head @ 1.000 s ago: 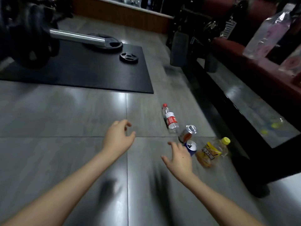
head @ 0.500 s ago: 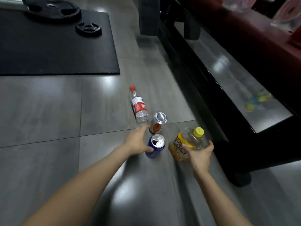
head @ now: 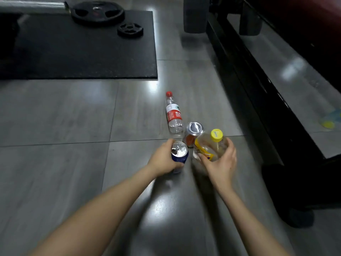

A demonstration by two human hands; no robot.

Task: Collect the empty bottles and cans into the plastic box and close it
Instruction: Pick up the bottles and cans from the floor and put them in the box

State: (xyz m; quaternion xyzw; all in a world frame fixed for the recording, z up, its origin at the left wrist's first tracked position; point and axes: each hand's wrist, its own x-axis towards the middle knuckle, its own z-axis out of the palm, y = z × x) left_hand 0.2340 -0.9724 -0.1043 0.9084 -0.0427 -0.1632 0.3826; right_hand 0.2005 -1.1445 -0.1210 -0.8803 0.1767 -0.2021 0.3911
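Note:
My left hand [head: 163, 160] grips a blue can [head: 179, 154], held upright just above the grey tiled floor. In my right hand [head: 220, 164] is a clear bottle with a yellow cap and yellow label [head: 210, 145], tilted with its cap pointing up. Between and just beyond the two hands stands a silver and orange can [head: 192, 133] on the floor. Farther off lies a clear water bottle with a red cap and red label [head: 173, 115], flat on the tiles. No plastic box is in view.
A black rubber mat [head: 83, 50] with a barbell, a large weight plate [head: 97, 12] and a small plate [head: 130, 30] covers the floor at the back left. A black machine frame [head: 249, 80] runs along the right, ending in a foot [head: 293, 206] near my right arm.
Both hands reached forward and closed: the left on the blue can, the right on the yellow-capped bottle. Both items are lifted off the floor. The view moved closer and tilted down.

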